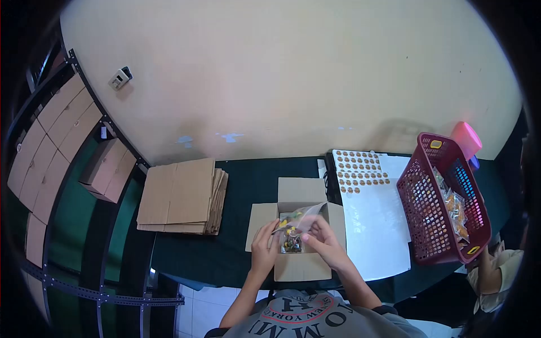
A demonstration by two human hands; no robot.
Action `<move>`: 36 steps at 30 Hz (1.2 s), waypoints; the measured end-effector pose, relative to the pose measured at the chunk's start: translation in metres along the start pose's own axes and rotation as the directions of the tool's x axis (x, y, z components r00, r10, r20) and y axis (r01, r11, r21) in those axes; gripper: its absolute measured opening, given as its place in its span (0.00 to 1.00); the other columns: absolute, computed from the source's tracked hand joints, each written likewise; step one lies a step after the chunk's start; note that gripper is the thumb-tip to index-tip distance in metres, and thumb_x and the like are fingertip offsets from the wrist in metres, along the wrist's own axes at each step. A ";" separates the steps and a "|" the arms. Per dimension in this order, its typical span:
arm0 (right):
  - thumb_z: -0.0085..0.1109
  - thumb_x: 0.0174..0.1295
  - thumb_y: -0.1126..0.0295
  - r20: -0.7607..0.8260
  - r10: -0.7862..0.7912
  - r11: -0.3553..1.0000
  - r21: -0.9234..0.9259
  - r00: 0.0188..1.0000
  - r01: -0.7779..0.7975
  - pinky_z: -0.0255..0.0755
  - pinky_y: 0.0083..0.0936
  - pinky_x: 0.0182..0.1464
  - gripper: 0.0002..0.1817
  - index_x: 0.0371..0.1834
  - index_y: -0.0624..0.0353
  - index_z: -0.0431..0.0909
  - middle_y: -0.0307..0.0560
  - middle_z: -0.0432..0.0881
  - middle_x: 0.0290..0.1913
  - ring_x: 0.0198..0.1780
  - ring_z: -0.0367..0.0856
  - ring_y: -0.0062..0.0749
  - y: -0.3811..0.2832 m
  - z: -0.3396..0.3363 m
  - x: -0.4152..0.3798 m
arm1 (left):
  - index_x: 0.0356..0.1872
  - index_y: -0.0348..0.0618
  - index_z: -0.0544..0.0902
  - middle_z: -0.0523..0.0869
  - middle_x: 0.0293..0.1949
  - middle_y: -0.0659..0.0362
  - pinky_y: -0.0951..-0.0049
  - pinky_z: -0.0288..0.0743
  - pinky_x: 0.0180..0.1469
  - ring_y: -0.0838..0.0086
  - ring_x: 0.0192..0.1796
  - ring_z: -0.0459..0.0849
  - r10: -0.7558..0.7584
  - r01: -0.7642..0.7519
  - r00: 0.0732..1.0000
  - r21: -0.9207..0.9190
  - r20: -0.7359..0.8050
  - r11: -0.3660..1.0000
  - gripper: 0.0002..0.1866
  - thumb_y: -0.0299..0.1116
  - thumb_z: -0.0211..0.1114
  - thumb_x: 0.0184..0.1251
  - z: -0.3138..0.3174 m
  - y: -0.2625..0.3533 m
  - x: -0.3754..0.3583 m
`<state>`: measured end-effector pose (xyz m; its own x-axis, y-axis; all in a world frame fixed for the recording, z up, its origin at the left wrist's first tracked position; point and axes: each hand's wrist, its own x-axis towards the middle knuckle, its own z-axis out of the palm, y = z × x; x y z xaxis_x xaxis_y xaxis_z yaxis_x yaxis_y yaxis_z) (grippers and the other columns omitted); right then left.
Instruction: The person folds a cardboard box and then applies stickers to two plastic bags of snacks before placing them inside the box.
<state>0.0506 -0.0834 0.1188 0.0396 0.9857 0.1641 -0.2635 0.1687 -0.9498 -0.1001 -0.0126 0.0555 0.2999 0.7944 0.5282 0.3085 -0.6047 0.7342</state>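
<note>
Both hands are over an open cardboard box (302, 272), its flaps folded outward. My left hand (263, 245) grips the left side of a clear plastic bag (310, 210) with small yellow and green pieces showing through it. On the bag's other side, my right hand (323, 241) pinches the plastic between thumb and fingers. Beneath the bag, a clear packet of small dark, multicoloured pieces (292, 245) shows inside the box. The fingers and the bag partly hide the box's interior, and the exact kind of the small pieces cannot be made out.
Flattened cardboard boxes (177, 194) are stacked at the left. White sheets (375, 236), some with round orange stickers (358, 163), lie right of the box. Beyond stands a maroon basket (425, 208) holding clear packets (455, 214). Boxed shelves (62, 146) line the left; another person's arm (490, 273) shows at right.
</note>
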 end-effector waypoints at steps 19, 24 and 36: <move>0.49 0.63 0.66 0.122 0.613 0.452 0.757 0.780 -0.473 0.76 0.23 0.44 0.15 0.47 0.65 0.66 0.50 0.73 0.44 0.43 0.76 0.30 0.090 -0.035 -0.005 | 0.39 0.38 0.74 0.80 0.26 0.59 0.89 0.76 0.25 0.80 0.25 0.81 -0.532 0.842 0.444 -0.539 0.721 -0.028 0.16 0.43 0.53 0.65 0.014 -0.021 -0.016; 0.49 0.63 0.65 0.213 0.603 0.416 0.738 0.769 -0.531 0.76 0.19 0.44 0.16 0.47 0.65 0.66 0.49 0.75 0.42 0.41 0.77 0.29 0.097 -0.034 -0.009 | 0.38 0.39 0.74 0.80 0.24 0.61 0.90 0.77 0.25 0.82 0.23 0.80 -0.478 0.858 0.366 -0.489 0.798 -0.159 0.15 0.42 0.54 0.64 0.014 -0.022 -0.021; 0.54 0.60 0.64 0.045 0.612 0.698 0.437 0.789 -0.567 0.70 0.18 0.38 0.13 0.42 0.61 0.71 0.42 0.76 0.38 0.37 0.75 0.22 0.105 -0.049 -0.014 | 0.51 0.37 0.72 0.79 0.25 0.63 0.90 0.69 0.24 0.86 0.23 0.77 -0.454 0.827 0.552 -0.388 0.700 0.407 0.21 0.41 0.58 0.62 0.011 -0.028 -0.032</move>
<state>0.0694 -0.0790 0.0038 -0.1732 0.8810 -0.4403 -0.6277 -0.4433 -0.6399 -0.1089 -0.0218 0.0132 0.6570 0.6728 -0.3402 0.0231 0.4330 0.9011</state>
